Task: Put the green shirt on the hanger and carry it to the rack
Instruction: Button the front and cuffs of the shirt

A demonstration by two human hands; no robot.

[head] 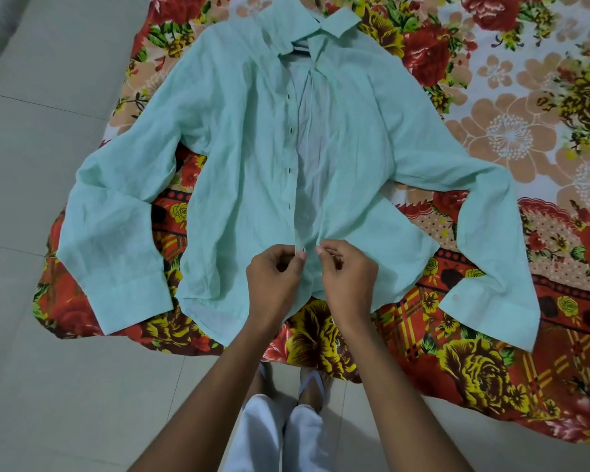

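Observation:
The pale green shirt (239,137) lies spread flat on a floral bedsheet, collar at the top, both sleeves stretched out to the sides. Its front stands partly open down the middle, with dark buttons along the left placket. My left hand (275,281) pinches the left placket edge near the hem. My right hand (346,277) pinches the facing right edge, close beside the left hand. A dark strip of something (300,47) shows under the collar; I cannot tell whether it is the hanger. No rack is in view.
The red, yellow and peach floral bedsheet (491,131) covers the bed and hangs over its near edge. Pale floor tiles (48,386) lie to the left and below. My feet in sandals (310,383) and white trousers stand at the bed's edge.

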